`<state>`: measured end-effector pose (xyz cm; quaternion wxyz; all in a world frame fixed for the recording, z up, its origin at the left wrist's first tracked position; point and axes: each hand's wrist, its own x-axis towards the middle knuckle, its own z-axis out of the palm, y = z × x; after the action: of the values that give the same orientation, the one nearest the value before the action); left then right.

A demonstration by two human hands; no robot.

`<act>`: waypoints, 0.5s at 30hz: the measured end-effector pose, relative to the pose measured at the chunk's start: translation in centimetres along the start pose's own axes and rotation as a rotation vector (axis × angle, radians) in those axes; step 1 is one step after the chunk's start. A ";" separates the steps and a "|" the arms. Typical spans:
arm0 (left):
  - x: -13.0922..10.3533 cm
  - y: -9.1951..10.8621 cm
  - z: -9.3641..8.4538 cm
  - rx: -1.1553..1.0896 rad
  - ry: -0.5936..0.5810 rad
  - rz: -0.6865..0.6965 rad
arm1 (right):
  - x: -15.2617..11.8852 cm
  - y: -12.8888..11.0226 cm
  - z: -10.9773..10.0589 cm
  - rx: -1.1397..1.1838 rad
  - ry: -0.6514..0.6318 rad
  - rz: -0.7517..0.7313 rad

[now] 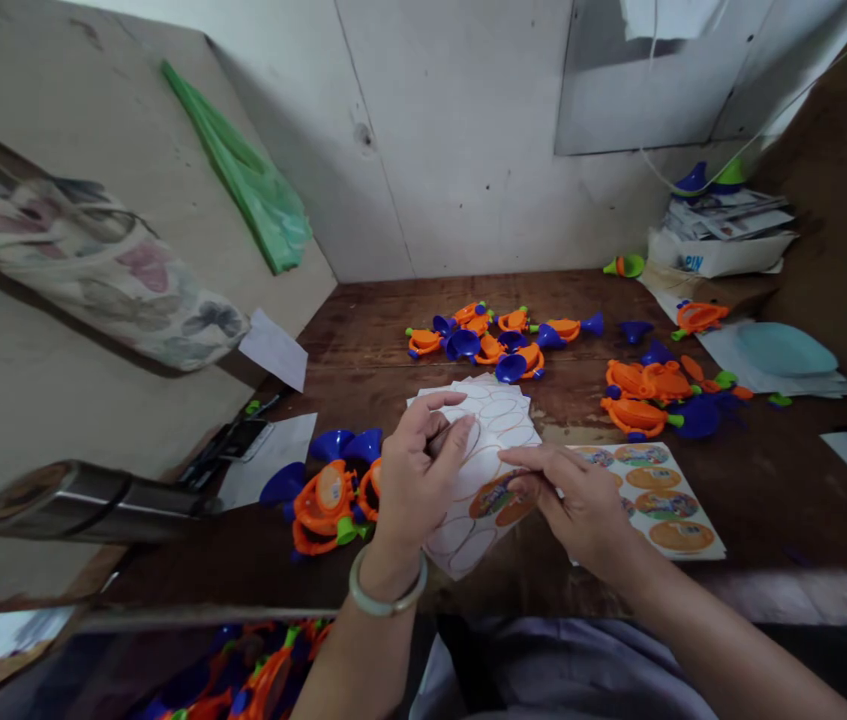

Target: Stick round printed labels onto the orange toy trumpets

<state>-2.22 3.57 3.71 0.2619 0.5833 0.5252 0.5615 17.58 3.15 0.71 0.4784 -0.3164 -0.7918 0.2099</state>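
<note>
My left hand (417,472) holds a white sticker sheet (494,425) above the table edge, thumb and fingers pinched on its left side. Most of the ovals on that sheet are peeled off; one orange oval sticker (496,497) remains near its lower part. My right hand (577,500) has its fingertips on that sticker, at its right edge. A second sticker sheet (674,510) with several orange oval stickers lies flat on the wooden table (768,480) just right of my right hand. A small pile of orange and blue plastic toys (329,495) sits left of my left hand.
More orange and blue toys lie in a cluster at the table's middle back (494,340) and another at the right (652,390). Papers and a box (723,235) stack at the back right. A steel cylinder (93,500) lies at the left. Further toys (258,680) fill a bin below the table edge.
</note>
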 end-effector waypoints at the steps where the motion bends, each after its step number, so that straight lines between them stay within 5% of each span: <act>1: -0.2 0.4 0.0 -0.012 0.016 0.032 | -0.1 -0.4 -0.2 -0.018 0.018 -0.017; 5: -1.0 1.6 0.1 -0.030 0.041 0.102 | -0.4 -1.3 -0.7 -0.062 0.077 -0.090; 10: -1.4 2.3 0.7 -0.086 0.049 -0.070 | -1.6 -1.2 -0.3 -0.069 0.193 -0.284; 15: -0.2 1.9 0.1 0.009 0.189 -0.072 | -3.4 -1.7 -0.9 0.004 0.329 -0.107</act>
<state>-1.44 2.83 5.35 0.2285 0.5097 0.5706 0.6020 19.08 -0.43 0.08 0.6126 -0.3029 -0.7182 0.1312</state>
